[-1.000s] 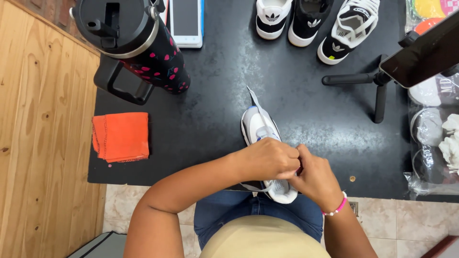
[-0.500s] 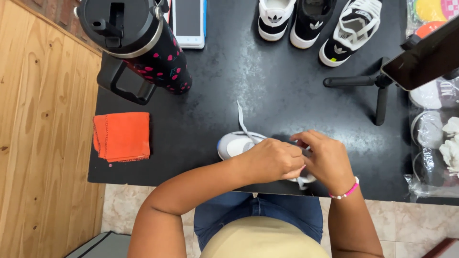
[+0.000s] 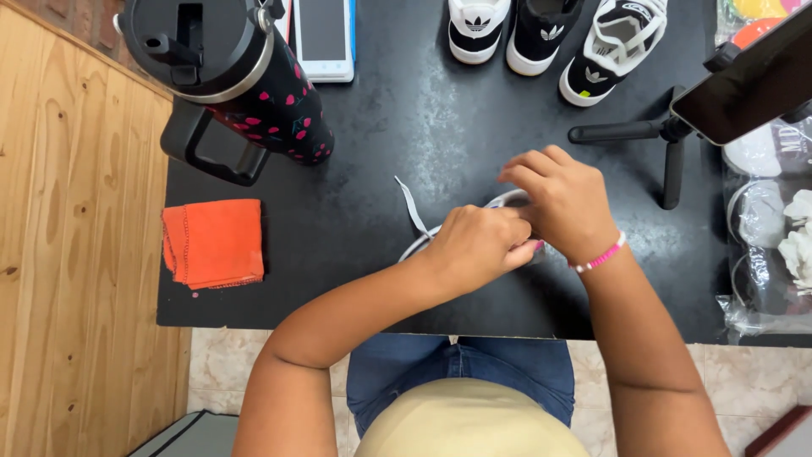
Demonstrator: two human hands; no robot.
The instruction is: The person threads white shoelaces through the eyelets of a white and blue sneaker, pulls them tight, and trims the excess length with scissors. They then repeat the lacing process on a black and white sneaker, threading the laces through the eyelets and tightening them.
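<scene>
A small white sneaker (image 3: pixel 505 201) lies on the black table (image 3: pixel 406 152), mostly hidden under both hands. My left hand (image 3: pixel 478 245) grips its near side, fingers curled around it. My right hand (image 3: pixel 562 199), with a pink bracelet at the wrist, covers the far end and holds it too. A white lace (image 3: pixel 413 207) sticks out to the left of my left hand.
A folded orange cloth (image 3: pixel 214 244) lies at the left. A big black tumbler with red dots (image 3: pixel 233 72) stands at the back left, a phone-like device (image 3: pixel 323 34) beside it. Three small shoes (image 3: pixel 554 34) line the back. A phone on a tripod (image 3: pixel 727 93) and bagged items (image 3: pixel 770 228) stand right.
The sneaker has been turned from pointing away from me to lying sideways and has shifted right. Both hands moved right and away with it, still holding it.
</scene>
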